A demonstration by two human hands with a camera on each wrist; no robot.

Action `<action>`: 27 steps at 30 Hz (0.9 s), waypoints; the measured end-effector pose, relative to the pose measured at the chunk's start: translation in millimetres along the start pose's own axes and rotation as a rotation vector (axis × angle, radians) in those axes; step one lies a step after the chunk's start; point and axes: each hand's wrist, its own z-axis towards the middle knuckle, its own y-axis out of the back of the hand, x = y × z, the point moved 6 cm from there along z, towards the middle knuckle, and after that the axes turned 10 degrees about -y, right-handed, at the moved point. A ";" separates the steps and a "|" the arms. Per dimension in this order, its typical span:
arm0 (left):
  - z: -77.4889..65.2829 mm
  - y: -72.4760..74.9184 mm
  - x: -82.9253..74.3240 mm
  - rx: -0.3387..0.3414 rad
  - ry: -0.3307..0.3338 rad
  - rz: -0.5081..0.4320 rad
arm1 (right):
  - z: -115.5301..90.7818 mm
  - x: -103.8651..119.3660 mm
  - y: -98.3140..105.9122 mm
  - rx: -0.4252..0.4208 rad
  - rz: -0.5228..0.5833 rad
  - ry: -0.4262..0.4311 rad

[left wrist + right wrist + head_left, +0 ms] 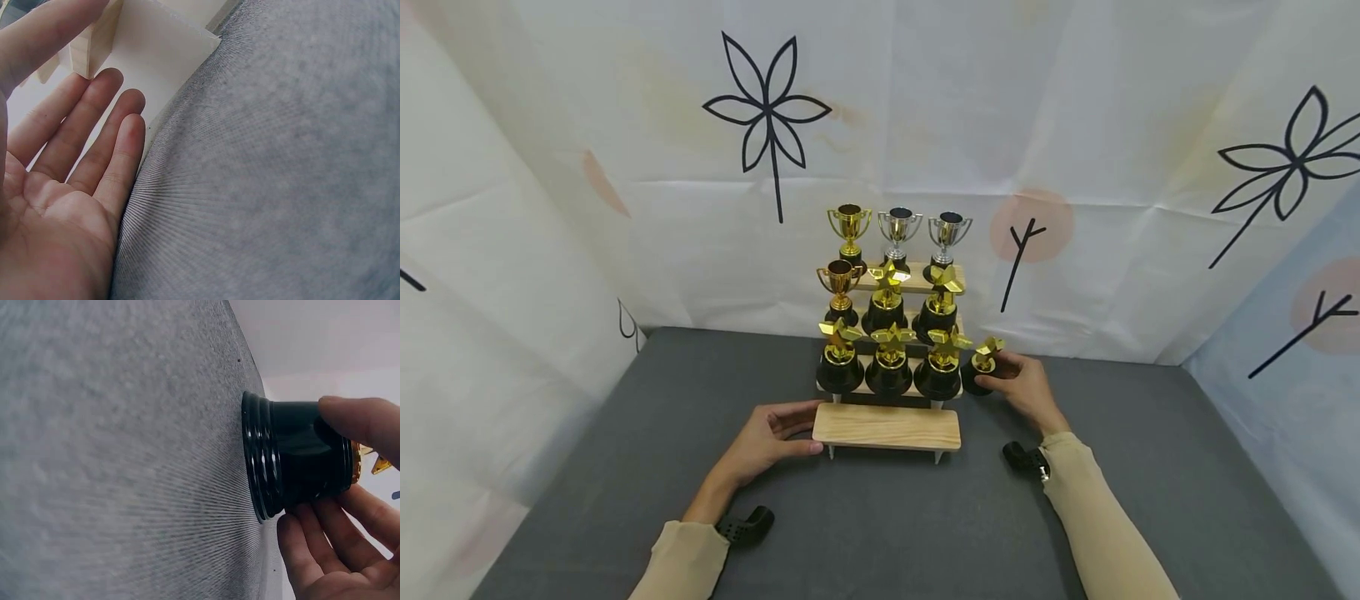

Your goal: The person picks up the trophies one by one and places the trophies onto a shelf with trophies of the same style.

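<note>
My right hand (1027, 388) grips a star trophy (978, 375) beside the right end of a wooden tiered stand (886, 427). In the right wrist view, thumb and fingers hold its black base (300, 453) near the grey tabletop; whether the base touches the cloth I cannot tell. My left hand (756, 446) is at the left end of the lowest step, fingers fairly straight, palm open in the left wrist view. Its fingertips (107, 80) lie by the stand's white side panel (156, 47). No trophy stands on that lowest step.
Three star trophies (891, 367) stand on the second step up. Above them are a bronze cup (840, 279) and two star trophies (887, 304). A gold cup (850, 223) and two silver cups (900, 225) line the top. A white patterned cloth (895, 100) hangs behind.
</note>
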 end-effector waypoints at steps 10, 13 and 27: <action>-0.8 -1.7 -1.5 0.012 -0.019 -0.007 | -27.1 5.6 13.4 -0.096 0.028 -0.003; -1.0 -2.0 -1.9 0.014 -0.020 -0.010 | -39.2 10.3 18.6 -0.101 0.058 0.015; -1.2 -1.3 -1.8 0.009 -0.019 -0.010 | -100.4 49.2 27.5 -0.127 0.060 0.154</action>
